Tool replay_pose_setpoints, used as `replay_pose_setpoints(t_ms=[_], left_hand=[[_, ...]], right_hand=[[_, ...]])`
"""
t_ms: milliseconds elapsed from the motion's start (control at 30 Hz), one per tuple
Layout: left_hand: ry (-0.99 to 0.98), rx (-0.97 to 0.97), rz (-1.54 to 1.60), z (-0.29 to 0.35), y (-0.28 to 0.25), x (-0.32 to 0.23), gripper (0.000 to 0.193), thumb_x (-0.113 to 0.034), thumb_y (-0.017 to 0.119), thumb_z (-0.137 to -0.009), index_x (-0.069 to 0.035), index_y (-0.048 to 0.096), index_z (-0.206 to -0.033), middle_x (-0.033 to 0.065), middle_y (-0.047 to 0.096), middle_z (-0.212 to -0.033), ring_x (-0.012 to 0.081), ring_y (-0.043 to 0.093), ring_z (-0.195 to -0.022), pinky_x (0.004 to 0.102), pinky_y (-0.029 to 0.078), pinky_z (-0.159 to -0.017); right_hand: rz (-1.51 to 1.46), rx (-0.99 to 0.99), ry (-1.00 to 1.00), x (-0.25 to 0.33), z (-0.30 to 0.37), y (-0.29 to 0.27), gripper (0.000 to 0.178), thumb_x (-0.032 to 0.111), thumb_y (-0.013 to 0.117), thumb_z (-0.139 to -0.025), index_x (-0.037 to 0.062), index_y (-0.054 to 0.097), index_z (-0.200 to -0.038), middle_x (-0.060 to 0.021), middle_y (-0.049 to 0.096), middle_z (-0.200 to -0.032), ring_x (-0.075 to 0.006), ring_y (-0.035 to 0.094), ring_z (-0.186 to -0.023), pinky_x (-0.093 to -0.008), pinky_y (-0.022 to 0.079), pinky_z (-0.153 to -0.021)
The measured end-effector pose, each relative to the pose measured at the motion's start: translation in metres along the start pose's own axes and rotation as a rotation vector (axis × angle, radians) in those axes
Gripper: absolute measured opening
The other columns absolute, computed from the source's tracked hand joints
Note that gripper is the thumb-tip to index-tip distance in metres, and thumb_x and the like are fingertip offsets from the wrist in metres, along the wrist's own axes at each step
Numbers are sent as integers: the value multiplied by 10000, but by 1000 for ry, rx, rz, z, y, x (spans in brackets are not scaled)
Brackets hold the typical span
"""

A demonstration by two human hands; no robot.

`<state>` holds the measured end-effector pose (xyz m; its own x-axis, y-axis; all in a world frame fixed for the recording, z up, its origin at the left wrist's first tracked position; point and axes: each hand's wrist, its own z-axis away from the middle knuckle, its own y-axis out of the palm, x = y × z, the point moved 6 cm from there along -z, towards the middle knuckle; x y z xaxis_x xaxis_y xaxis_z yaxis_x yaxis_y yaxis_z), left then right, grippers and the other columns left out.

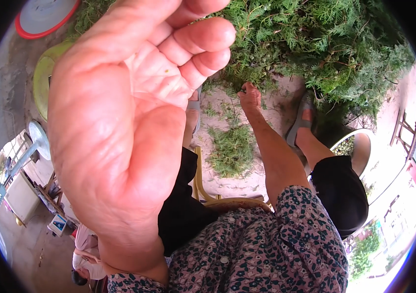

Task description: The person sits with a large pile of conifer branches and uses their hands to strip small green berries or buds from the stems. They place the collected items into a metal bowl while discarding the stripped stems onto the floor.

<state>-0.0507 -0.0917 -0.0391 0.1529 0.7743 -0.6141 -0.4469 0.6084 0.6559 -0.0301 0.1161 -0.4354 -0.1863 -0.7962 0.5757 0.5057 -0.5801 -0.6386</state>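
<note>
My left hand point(120, 112) is raised very close to the camera, its bare palm facing it and its fingers loosely bent. Nothing lies in that palm, and some fingertips run past the top edge. Farther down, my right hand point(251, 96) reaches to the near edge of a large heap of green conifer branches point(310, 44). Its fingers are curled together; what they hold, if anything, is too small to make out. Between my legs a small pile of green sprigs point(232, 151) rests on the pale ground.
Beside my right knee stands a round pale container point(362, 152) with small greenish bits inside. A red-rimmed basin point(46, 19) and a yellow-green round object point(42, 83) are at the upper left. A fan point(38, 139) and another person point(88, 259) appear at the left.
</note>
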Motion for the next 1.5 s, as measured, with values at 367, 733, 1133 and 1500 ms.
replay_pose_setpoints(t_ms=[367, 733, 1133, 1500], left_hand=[[17, -7, 8, 0, -4, -4, 219, -115, 398, -903, 5, 456, -1077, 59, 535, -884, 113, 503, -682, 279, 429, -674], [15, -11, 2, 2, -6, -8, 228, -122, 391, -907, 2, 451, -1089, 58, 534, -891, 111, 504, -682, 278, 428, -670], [61, -13, -30, 0, -13, -13, 259, -131, 366, -916, -1, 433, -1130, 50, 529, -903, 107, 507, -690, 279, 431, -663], [56, -27, -7, 3, -14, -12, 257, -122, 381, -910, 4, 461, -1120, 50, 537, -914, 110, 508, -700, 279, 434, -677]], right_hand=[[-845, 288, 54, 30, 14, -12, 90, 54, 563, -741, 19, 596, -817, -43, 554, -673, -117, 540, -601, -280, 463, -525], [-339, 241, 66, 19, 8, 11, 210, 78, 594, -722, 59, 527, -920, -122, 559, -862, -265, 570, -742, -379, 468, -611], [25, -1, -306, 73, -18, 31, 193, 92, 634, -687, 68, 578, -871, -166, 540, -890, -356, 536, -787, -413, 446, -665], [-736, 262, 151, 42, 21, -21, 182, 46, 531, -785, -49, 572, -935, -72, 570, -673, -104, 540, -571, -288, 431, -488]])
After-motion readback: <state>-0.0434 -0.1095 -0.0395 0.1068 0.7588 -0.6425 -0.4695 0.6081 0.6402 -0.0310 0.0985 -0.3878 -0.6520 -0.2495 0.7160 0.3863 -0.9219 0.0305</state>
